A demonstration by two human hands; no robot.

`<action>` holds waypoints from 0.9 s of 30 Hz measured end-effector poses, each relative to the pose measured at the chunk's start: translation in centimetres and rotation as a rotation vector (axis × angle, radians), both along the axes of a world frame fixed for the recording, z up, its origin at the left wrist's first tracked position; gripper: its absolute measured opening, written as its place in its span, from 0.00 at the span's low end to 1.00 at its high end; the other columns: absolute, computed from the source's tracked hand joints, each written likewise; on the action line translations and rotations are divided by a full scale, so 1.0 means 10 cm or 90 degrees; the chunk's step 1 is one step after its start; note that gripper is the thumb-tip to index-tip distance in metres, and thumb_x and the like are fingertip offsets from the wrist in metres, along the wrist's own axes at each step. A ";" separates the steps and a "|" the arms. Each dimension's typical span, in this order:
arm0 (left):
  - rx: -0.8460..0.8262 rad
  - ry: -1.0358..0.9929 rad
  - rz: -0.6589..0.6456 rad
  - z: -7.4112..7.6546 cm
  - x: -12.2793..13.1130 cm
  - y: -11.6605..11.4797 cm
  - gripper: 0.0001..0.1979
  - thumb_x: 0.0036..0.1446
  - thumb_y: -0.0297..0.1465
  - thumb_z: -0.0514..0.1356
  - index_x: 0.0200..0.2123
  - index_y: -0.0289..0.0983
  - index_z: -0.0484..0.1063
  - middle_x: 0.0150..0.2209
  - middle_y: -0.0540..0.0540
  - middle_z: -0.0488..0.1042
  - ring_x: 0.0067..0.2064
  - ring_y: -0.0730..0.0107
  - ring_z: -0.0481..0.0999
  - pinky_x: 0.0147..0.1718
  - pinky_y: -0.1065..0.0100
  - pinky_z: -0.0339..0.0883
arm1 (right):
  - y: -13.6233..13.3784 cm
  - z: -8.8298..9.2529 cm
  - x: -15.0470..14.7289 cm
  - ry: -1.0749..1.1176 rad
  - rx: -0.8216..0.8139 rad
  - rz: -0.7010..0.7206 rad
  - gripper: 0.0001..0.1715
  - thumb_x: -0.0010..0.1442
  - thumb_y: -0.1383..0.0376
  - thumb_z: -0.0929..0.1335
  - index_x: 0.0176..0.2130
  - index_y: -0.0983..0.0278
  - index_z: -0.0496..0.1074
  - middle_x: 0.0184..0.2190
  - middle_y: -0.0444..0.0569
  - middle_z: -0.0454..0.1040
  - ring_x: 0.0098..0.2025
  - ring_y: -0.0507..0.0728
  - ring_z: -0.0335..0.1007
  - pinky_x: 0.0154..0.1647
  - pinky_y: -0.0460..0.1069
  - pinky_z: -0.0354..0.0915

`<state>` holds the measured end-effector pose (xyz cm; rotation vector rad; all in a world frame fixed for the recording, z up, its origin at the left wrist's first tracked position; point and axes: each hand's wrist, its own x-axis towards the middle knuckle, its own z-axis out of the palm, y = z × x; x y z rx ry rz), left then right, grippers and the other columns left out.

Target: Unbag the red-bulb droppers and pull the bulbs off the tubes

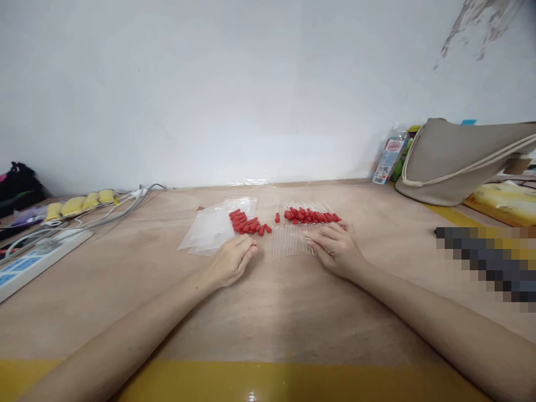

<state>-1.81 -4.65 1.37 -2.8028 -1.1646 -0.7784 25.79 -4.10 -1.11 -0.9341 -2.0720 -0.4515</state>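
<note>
A row of clear glass dropper tubes (pixel 288 240) lies on the wooden table, many of them fitted with red rubber caps (pixel 312 215) at the far end. Left of them sits a loose pile of red caps (pixel 247 223), partly on a stack of clear plastic bags (pixel 211 230). One single red cap (pixel 277 217) stands between pile and row. My left hand (pixel 232 259) rests just below the pile, fingers curled together in a pinch; anything in them is hidden. My right hand (pixel 335 245) lies on the right end of the tube row, fingers extended over the tubes.
A white power strip (pixel 29 262) with grey cables lies at the left edge, yellow items (pixel 79 204) behind it. A beige bag (pixel 456 159) and a small printed packet (pixel 389 159) stand at the back right. A yellow band runs along the table's front edge (pixel 268 379).
</note>
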 end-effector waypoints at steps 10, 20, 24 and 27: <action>-0.077 0.173 0.349 0.56 0.05 0.94 0.16 0.57 0.29 0.45 0.41 0.36 0.70 0.40 0.44 0.74 0.43 0.64 0.71 0.42 0.68 0.61 | 0.18 -0.03 -0.24 -0.001 -0.046 -0.131 0.12 0.57 0.68 0.60 0.35 0.64 0.72 0.28 0.48 0.75 0.33 0.55 0.64 0.43 0.53 0.47; -0.097 0.300 0.375 0.31 0.34 1.33 0.10 0.50 0.31 0.53 0.31 0.36 0.74 0.36 0.41 0.76 0.43 0.57 0.72 0.52 0.55 0.49 | 0.19 -0.04 -0.22 -0.068 -0.050 -0.143 0.13 0.58 0.67 0.60 0.37 0.63 0.74 0.28 0.49 0.73 0.34 0.56 0.62 0.42 0.54 0.46; -0.107 0.308 0.370 0.30 0.34 1.31 0.11 0.50 0.33 0.53 0.29 0.36 0.74 0.34 0.40 0.76 0.42 0.56 0.72 0.49 0.53 0.53 | 0.17 -0.03 -0.24 -0.080 -0.073 -0.132 0.14 0.59 0.62 0.60 0.36 0.63 0.73 0.28 0.48 0.73 0.34 0.56 0.62 0.43 0.54 0.46; -0.086 0.284 0.358 0.33 0.38 1.27 0.15 0.53 0.35 0.50 0.33 0.36 0.75 0.39 0.39 0.75 0.44 0.54 0.70 0.47 0.54 0.55 | 0.14 -0.01 -0.24 -0.094 -0.102 -0.117 0.15 0.59 0.58 0.61 0.37 0.63 0.73 0.31 0.49 0.74 0.35 0.56 0.62 0.44 0.55 0.46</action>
